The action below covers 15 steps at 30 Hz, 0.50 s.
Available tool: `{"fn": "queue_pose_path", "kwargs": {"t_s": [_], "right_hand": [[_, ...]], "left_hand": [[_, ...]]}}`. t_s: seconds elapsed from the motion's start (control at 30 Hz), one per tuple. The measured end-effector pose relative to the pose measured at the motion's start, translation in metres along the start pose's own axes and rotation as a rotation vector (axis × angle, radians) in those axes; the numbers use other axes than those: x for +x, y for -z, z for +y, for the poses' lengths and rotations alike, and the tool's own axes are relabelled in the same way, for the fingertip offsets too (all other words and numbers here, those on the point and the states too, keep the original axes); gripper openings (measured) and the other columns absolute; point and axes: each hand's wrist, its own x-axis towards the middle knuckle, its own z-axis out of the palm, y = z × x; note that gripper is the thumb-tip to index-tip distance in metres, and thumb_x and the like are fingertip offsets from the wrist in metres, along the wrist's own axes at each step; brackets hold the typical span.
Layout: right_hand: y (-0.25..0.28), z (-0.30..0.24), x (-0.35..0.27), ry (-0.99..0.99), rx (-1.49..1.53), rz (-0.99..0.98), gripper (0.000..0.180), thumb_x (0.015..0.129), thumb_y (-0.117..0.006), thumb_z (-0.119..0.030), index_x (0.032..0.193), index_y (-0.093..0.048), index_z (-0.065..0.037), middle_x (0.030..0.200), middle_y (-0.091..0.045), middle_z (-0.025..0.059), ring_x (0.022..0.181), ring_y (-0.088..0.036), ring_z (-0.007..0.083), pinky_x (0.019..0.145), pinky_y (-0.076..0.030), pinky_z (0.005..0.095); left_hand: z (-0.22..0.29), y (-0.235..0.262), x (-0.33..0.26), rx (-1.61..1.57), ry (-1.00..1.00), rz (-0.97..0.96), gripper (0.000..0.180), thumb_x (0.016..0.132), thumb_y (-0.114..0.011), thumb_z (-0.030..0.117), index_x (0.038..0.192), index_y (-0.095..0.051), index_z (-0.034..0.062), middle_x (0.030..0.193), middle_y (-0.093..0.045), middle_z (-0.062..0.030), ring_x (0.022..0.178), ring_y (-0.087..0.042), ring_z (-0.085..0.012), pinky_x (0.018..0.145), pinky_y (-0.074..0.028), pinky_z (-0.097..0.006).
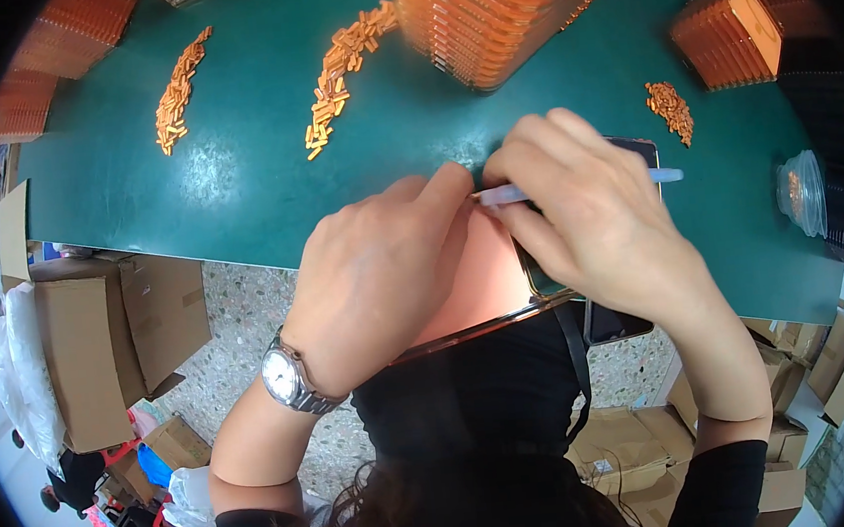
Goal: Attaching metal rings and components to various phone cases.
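My right hand [582, 199] is closed around a slim, pale-blue pen-like tool [665, 175], its tip pointing left. Close by that tip, my left hand [381, 257] has its fingers drawn together; whatever they pinch is hidden or too small to name. Both hands are over a flat orange-pink tray [488, 276] with a shiny rim, lying at the near edge of the green table [243, 169]. The left hand and wrist cover much of the tray. A dark phone-like slab [608, 323] shows beneath my right forearm.
Piles of small orange pieces lie at the left [176, 94], the middle [335, 75] and the right [670, 111]. Tall stacked orange trays [496, 21] stand behind; a smaller stack [728, 34] is far right. A clear round tub [801, 193] sits near the right edge. Cardboard boxes [79, 359] flank the table.
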Motion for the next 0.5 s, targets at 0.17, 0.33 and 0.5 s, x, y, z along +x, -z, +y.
{"fn": "queue_pose_path", "kwargs": {"t_s": [0.17, 0.33, 0.5], "right_hand": [[0.005, 0.001, -0.009, 0.032, -0.114, 0.025, 0.030, 0.087, -0.076, -0.010, 0.114, -0.071, 0.002, 0.102, -0.065, 0.0086, 0.093, -0.061, 0.0303, 0.074, -0.054, 0.0410], [-0.008, -0.001, -0.006, 0.132, -0.284, -0.025, 0.026, 0.084, -0.075, -0.009, 0.108, -0.075, 0.001, 0.099, -0.064, 0.0047, 0.091, -0.061, 0.0234, 0.071, -0.055, 0.0341], [-0.013, -0.010, -0.003, 0.088, -0.320, -0.036, 0.023, 0.081, -0.076, -0.008, 0.103, -0.074, 0.000, 0.096, -0.063, 0.0038, 0.089, -0.060, 0.0227, 0.067, -0.053, 0.0336]], "left_hand": [[-0.001, -0.002, -0.001, 0.050, -0.032, 0.003, 0.007, 0.100, -0.063, 0.014, 0.103, -0.059, 0.0078, 0.085, -0.066, -0.0149, 0.074, -0.067, -0.0400, 0.061, -0.052, -0.050], [-0.002, -0.006, 0.000, 0.052, -0.088, 0.041, 0.011, 0.099, -0.062, 0.015, 0.100, -0.054, 0.0067, 0.080, -0.063, -0.0128, 0.072, -0.069, -0.0359, 0.060, -0.054, -0.049], [-0.003, -0.005, 0.000, 0.035, -0.051, 0.040, 0.012, 0.100, -0.062, 0.015, 0.098, -0.053, 0.0056, 0.080, -0.064, -0.0116, 0.073, -0.069, -0.0336, 0.061, -0.054, -0.046]]}}
